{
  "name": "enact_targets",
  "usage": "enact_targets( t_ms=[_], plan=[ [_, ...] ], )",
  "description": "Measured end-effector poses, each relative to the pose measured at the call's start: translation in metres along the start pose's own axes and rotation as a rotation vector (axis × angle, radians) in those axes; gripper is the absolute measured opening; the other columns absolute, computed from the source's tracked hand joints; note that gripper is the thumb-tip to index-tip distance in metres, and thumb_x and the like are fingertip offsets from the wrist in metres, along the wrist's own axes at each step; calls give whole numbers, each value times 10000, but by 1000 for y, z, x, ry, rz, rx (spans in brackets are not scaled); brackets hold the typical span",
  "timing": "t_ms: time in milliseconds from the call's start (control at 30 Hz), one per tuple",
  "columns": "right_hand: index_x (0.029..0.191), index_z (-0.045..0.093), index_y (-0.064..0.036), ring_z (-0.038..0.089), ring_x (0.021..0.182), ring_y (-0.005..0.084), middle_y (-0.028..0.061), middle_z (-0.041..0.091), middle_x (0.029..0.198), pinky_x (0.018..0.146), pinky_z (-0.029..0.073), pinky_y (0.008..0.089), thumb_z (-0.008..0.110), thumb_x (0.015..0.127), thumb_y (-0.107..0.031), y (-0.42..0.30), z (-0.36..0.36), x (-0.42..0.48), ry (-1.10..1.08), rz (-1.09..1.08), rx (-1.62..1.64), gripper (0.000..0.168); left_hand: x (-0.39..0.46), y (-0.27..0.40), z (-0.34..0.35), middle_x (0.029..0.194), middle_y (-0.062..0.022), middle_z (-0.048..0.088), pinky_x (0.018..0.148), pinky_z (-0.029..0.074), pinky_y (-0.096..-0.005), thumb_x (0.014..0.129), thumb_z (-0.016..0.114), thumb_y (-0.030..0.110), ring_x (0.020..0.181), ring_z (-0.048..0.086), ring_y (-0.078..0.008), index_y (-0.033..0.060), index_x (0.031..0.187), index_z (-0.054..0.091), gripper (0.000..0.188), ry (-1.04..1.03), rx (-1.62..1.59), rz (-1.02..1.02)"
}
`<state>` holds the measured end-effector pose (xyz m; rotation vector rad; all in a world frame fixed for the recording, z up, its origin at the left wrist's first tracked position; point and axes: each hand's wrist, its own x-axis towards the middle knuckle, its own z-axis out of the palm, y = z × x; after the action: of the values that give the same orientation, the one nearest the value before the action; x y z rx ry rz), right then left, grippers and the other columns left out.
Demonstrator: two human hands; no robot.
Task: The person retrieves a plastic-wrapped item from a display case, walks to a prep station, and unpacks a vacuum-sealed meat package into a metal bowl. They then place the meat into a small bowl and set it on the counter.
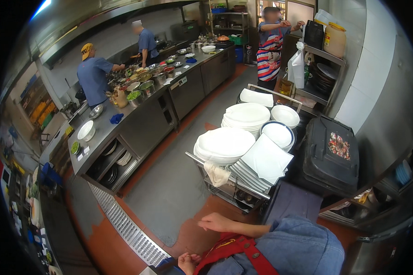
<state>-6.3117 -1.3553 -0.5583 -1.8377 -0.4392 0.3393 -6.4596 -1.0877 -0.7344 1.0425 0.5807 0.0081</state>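
My right hand (214, 222) hovers in front of my red apron (223, 247), its fingers curled and no object visible in it. Lower down, at the bottom edge, my left hand (189, 262) is loosely closed beside the apron, also with nothing visible in it. Ahead of me stands a metal trolley (189, 155) bearing stacks of white oval plates (227, 142), square plates (267, 156) and round blue-rimmed plates (277, 133). A pale cloth (216, 174) hangs over its near edge. The trolley is nearest to my right hand; neither hand touches it.
A black lidded bin (325, 161) stands right of the trolley. A long steel counter (144, 127) holds bowls and ingredient pots; two people work behind it. Another person in a striped apron (269, 58) stands by a metal rack (325, 51). A drain grate (127, 227) crosses the floor.
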Motion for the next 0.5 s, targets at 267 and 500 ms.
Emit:
enact_targets(
  t_ms=[267, 500],
  plan=[
    [988, 642, -45, 636, 849, 219, 106, 675, 941, 763, 491, 332, 558, 850, -90, -3, -6, -7, 33, 87, 135, 168, 48, -27, -67, 813, -246, 685, 634, 569, -378, 905, 552, 42, 659, 674, -257, -17, 971, 572, 91, -190, 205, -125],
    [1007, 644, -76, 575, 786, 212, 69, 580, 810, 723, 469, 331, 584, 732, -30, 29, -19, -12, 124, -55, 5, 285, -24, 19, 42, 646, -81, 549, 573, 512, -327, 871, 618, 74, 547, 535, -232, 54, 996, 620, 126, 97, 248, 19]
  ],
)
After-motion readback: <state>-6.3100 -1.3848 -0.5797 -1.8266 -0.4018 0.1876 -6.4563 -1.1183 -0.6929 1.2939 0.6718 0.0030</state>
